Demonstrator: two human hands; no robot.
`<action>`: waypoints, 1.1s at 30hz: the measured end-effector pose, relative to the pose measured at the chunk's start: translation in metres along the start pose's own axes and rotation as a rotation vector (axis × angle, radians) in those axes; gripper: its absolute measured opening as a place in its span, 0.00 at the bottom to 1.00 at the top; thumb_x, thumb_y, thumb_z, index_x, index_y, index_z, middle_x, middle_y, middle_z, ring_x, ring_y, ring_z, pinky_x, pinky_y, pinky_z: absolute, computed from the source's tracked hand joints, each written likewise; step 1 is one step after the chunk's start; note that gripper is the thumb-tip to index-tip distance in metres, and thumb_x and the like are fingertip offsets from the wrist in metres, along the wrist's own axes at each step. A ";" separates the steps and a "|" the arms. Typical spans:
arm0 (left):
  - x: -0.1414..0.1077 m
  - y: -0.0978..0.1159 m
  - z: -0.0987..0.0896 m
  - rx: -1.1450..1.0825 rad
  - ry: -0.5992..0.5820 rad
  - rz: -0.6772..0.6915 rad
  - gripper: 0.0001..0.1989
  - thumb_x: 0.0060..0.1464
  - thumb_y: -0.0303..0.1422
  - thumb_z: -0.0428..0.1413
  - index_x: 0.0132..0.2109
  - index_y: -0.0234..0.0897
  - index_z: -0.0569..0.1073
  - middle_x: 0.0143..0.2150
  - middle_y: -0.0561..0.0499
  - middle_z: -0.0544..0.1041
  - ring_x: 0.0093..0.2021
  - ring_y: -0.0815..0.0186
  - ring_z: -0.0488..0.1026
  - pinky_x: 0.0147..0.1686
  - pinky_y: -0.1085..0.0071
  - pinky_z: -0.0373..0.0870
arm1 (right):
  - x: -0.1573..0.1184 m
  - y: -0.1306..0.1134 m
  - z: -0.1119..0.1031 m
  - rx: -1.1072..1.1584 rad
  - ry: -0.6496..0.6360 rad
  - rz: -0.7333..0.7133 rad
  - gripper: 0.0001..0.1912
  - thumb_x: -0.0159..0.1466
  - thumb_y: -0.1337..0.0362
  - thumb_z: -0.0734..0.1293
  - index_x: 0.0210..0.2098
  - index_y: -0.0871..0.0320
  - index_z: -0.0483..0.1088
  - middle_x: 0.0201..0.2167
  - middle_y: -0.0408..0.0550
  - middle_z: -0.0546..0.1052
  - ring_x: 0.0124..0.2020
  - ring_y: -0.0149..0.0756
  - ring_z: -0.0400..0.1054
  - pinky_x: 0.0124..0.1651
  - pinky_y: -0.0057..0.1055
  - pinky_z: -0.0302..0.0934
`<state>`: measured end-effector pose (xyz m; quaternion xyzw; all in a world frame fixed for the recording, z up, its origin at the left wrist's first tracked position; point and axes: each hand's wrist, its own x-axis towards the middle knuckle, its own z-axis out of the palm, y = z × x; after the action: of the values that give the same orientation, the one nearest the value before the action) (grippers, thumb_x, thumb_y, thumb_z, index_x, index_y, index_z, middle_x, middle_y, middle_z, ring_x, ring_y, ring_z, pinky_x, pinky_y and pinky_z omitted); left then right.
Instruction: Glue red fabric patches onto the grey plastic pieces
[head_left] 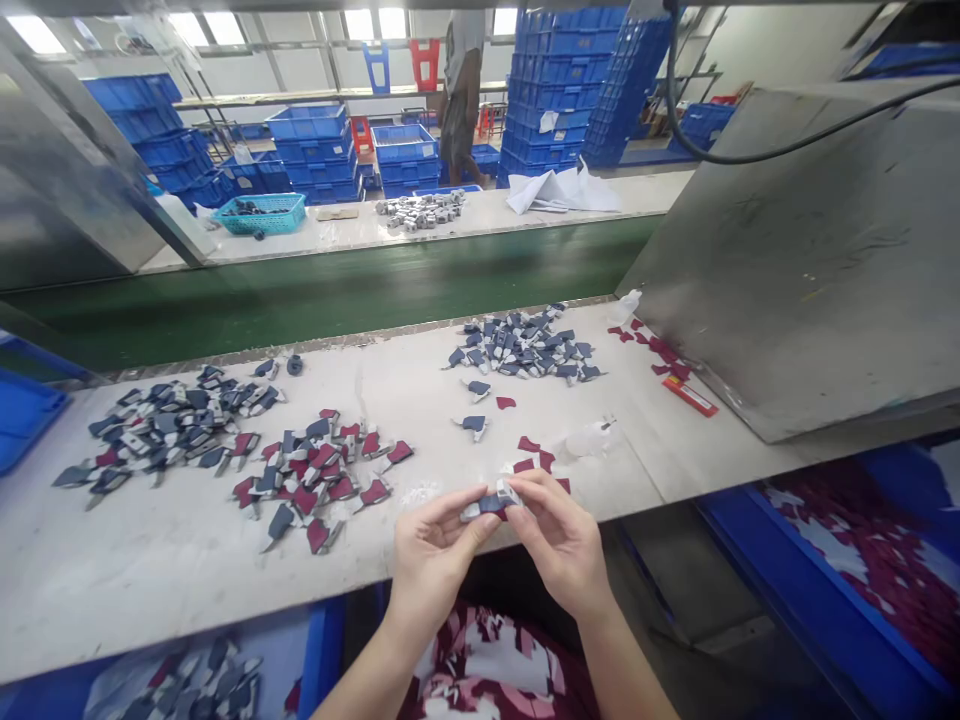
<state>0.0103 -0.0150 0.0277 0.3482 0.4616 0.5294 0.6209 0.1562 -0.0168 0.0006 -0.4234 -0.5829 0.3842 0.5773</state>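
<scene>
Both grips engaged: left hand [429, 552], right hand [564, 540] pinch one blue-white part [489, 503], likely light, stiff; best held by ends. Red pieces [529, 444] just beyond grip.

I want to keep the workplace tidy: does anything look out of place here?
A dark piece lies outside the turquoise basket that holds other dark pieces, perhaps fallen out. A red piece lies apart from others.

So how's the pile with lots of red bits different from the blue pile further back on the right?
The reddish pile mixes dark red and dark blue pieces; the blue pile shows dark blue, with no red I can see. The reddish pile lies more scattered; the blue pile is heaped closer together. Both have small pieces with pale parts.
</scene>
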 end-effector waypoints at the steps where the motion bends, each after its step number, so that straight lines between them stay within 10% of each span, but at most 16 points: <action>1: 0.000 0.003 0.002 0.004 0.009 0.000 0.13 0.42 0.28 0.70 0.39 0.35 0.84 0.38 0.45 0.86 0.39 0.55 0.84 0.41 0.69 0.83 | 0.000 0.000 0.000 -0.030 0.001 -0.014 0.12 0.67 0.67 0.66 0.48 0.49 0.76 0.40 0.48 0.75 0.41 0.35 0.72 0.42 0.28 0.70; 20: -0.004 -0.002 0.003 0.124 0.097 0.104 0.10 0.44 0.31 0.69 0.37 0.35 0.84 0.36 0.45 0.86 0.37 0.54 0.84 0.39 0.67 0.84 | -0.006 0.003 0.007 -0.097 0.046 0.068 0.12 0.65 0.61 0.69 0.49 0.50 0.77 0.43 0.51 0.77 0.46 0.41 0.73 0.47 0.35 0.72; 27: -0.004 -0.021 -0.002 0.421 0.152 0.435 0.10 0.52 0.28 0.63 0.42 0.42 0.84 0.41 0.47 0.85 0.40 0.58 0.83 0.41 0.68 0.83 | -0.003 0.011 0.021 0.064 0.136 0.277 0.12 0.64 0.54 0.70 0.42 0.54 0.77 0.39 0.51 0.80 0.40 0.40 0.76 0.45 0.35 0.74; 33: 0.011 -0.019 -0.015 0.520 -0.019 0.384 0.13 0.54 0.28 0.62 0.47 0.41 0.83 0.43 0.46 0.85 0.39 0.58 0.83 0.40 0.68 0.82 | 0.003 0.025 0.017 0.036 0.125 0.401 0.21 0.62 0.46 0.69 0.43 0.57 0.78 0.35 0.52 0.81 0.39 0.43 0.77 0.45 0.40 0.73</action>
<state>0.0024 -0.0089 0.0024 0.5807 0.5013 0.4979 0.4045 0.1401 -0.0049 -0.0228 -0.5438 -0.4430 0.4746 0.5317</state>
